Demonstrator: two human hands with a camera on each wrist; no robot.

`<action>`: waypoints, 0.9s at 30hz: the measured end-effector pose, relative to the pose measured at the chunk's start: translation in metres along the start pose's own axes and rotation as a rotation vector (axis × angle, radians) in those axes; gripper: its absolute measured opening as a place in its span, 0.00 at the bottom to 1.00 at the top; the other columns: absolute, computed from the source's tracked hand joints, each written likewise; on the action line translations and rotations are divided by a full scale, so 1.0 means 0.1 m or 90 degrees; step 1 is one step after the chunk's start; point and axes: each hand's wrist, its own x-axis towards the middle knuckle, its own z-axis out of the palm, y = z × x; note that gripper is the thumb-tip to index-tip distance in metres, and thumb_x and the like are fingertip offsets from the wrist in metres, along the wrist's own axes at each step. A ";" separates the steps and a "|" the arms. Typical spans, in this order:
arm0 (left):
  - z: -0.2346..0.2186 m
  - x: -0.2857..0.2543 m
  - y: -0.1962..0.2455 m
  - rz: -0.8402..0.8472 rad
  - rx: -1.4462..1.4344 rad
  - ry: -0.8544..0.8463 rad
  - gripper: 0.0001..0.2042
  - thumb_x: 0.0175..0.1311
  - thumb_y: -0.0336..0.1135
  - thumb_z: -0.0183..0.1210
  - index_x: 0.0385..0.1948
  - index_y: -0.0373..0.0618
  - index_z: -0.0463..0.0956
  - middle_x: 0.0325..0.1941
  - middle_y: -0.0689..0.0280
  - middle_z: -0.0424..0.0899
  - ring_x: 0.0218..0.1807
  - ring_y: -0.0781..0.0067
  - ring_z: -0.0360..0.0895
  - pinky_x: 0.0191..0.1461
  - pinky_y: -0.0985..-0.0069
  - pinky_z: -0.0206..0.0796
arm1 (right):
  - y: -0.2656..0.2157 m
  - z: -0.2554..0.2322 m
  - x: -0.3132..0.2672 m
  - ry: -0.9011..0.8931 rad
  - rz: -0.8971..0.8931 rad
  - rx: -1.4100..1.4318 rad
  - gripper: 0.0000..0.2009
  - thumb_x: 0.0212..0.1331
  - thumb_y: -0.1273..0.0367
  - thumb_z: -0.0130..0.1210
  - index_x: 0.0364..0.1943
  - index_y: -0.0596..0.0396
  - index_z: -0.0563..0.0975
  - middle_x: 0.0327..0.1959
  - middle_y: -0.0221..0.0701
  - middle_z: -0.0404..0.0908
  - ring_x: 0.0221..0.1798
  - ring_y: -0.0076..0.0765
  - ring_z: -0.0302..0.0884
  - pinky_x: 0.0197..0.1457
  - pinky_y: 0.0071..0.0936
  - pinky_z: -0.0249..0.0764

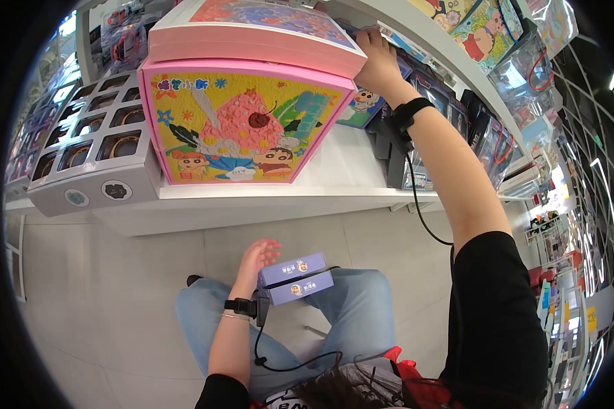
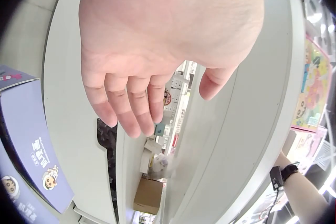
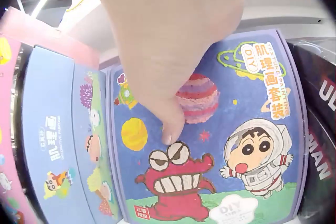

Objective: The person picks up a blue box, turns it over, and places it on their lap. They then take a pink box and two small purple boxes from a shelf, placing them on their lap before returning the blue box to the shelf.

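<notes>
Overhead, the right hand (image 1: 376,60) reaches up to the shelf (image 1: 361,174) at 1 o'clock in the head view, behind a stack of pink boxes (image 1: 242,123). In the right wrist view its fingers (image 3: 170,121) rest straight on the face of a blue kit box (image 3: 236,145), printed with a red monster and an astronaut figure, which stands among other boxes on that shelf; nothing is gripped there. The left hand (image 1: 258,258) sits low at 6 o'clock, over the person's lap, fingers (image 2: 131,108) relaxed, close together and holding nothing. Two small purple boxes (image 1: 297,277), stacked, lie just beside that hand at its 3 o'clock, resting on the jeans (image 1: 361,307). At 9 o'clock on the shelf stands a grey tray (image 1: 92,146) of compartments. Floor (image 1: 102,300) below is pale tile.
</notes>
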 end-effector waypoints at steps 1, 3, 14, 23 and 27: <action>0.00 -0.01 0.01 0.001 -0.005 -0.003 0.21 0.69 0.46 0.45 0.51 0.38 0.73 0.50 0.57 0.82 0.48 0.68 0.79 0.52 0.72 0.68 | 0.00 0.04 0.01 0.001 0.000 0.002 0.52 0.27 0.60 0.79 0.65 0.55 0.63 0.67 0.48 0.62 0.67 0.60 0.62 0.65 0.57 0.63; 0.03 -0.03 0.03 -0.003 -0.016 -0.006 0.21 0.70 0.46 0.45 0.51 0.38 0.73 0.50 0.56 0.82 0.48 0.68 0.78 0.53 0.72 0.68 | 0.01 0.14 0.05 0.051 0.007 -0.060 0.55 0.25 0.59 0.79 0.65 0.56 0.60 0.70 0.49 0.58 0.69 0.60 0.60 0.64 0.58 0.65; -0.01 0.01 0.04 -0.005 -0.044 -0.017 0.23 0.71 0.48 0.43 0.52 0.36 0.72 0.52 0.56 0.81 0.50 0.68 0.78 0.54 0.72 0.67 | 0.23 0.07 0.29 -0.050 -0.053 0.003 0.55 0.26 0.63 0.78 0.66 0.57 0.57 0.66 0.55 0.66 0.66 0.53 0.69 0.62 0.39 0.73; -0.01 0.02 0.03 -0.008 -0.082 -0.019 0.21 0.69 0.46 0.46 0.52 0.36 0.72 0.51 0.54 0.81 0.49 0.67 0.79 0.52 0.73 0.69 | 0.25 -0.05 0.36 -0.175 -0.043 0.175 0.51 0.27 0.65 0.78 0.64 0.55 0.60 0.57 0.50 0.74 0.59 0.55 0.74 0.60 0.39 0.73; -0.02 0.02 0.03 -0.009 -0.080 -0.019 0.22 0.69 0.46 0.47 0.52 0.36 0.72 0.51 0.54 0.81 0.49 0.67 0.79 0.52 0.73 0.69 | 0.20 -0.03 0.29 -0.116 -0.033 0.200 0.49 0.28 0.64 0.78 0.62 0.54 0.61 0.57 0.47 0.74 0.58 0.54 0.75 0.59 0.39 0.74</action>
